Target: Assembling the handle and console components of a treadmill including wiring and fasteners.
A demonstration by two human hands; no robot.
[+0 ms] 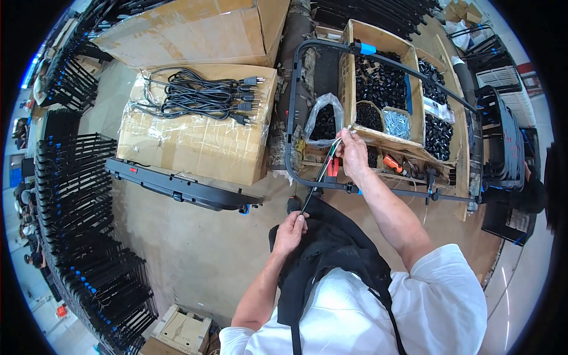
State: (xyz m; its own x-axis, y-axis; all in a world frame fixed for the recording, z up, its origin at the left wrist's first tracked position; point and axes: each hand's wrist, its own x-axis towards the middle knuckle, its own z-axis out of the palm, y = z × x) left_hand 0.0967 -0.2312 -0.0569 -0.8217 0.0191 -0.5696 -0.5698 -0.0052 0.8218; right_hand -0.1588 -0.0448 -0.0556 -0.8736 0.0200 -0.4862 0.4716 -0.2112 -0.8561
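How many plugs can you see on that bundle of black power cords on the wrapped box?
5 plugs, fanned in a column at the right end of the black cord bundle on the wrapped cardboard box. More may be hidden underneath.

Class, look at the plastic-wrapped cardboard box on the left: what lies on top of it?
A bundle of black power cords with plugs lies on the wrapped box. The box's contents are hidden.

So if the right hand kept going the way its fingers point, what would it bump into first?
Probably the clear plastic bag of black parts. The right hand pinches thin wires with its fingers aimed up and to the left, and the bag sits just beyond them. Depth is hard to judge, so it might pass above the bag.
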